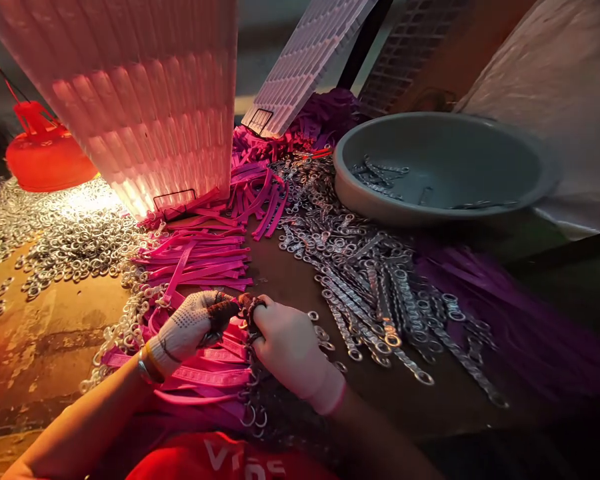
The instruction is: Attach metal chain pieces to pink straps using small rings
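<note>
My left hand [193,325], in a dotted white work glove, and my right hand [290,347], in a thin pale glove, meet fingertip to fingertip over a heap of pink straps [200,267]. Both pinch one small dark metal piece [245,305] at the end of a pink strap. Finished straps with metal rings [215,377] lie under my wrists. A pile of metal chain links [375,280] spreads just right of my right hand.
A grey plastic basin [440,167] holding a few chain pieces stands at the back right. White ribbed plastic crates [145,93] lean at the back. A red lamp [45,157] glows far left over loose metal rings [65,247]. Purple straps [505,313] lie right.
</note>
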The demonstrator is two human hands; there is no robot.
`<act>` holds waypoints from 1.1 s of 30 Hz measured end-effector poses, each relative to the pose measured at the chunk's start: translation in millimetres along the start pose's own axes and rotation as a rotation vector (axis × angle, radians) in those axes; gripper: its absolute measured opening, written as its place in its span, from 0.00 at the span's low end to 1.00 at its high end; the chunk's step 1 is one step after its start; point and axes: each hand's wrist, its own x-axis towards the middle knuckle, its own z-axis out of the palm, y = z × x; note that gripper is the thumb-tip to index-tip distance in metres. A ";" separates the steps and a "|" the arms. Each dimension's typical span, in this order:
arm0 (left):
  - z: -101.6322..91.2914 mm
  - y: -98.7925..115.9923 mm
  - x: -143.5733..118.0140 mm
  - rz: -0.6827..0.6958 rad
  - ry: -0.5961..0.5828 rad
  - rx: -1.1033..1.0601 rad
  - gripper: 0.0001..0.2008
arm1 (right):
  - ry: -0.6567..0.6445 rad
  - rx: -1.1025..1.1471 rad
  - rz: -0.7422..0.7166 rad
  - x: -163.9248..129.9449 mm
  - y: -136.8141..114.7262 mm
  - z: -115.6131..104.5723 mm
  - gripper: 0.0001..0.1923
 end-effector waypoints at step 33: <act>-41.1 9.3 -7.3 0.154 -0.160 0.702 0.12 | -0.245 -0.194 -0.214 -9.2 13.9 1.1 0.08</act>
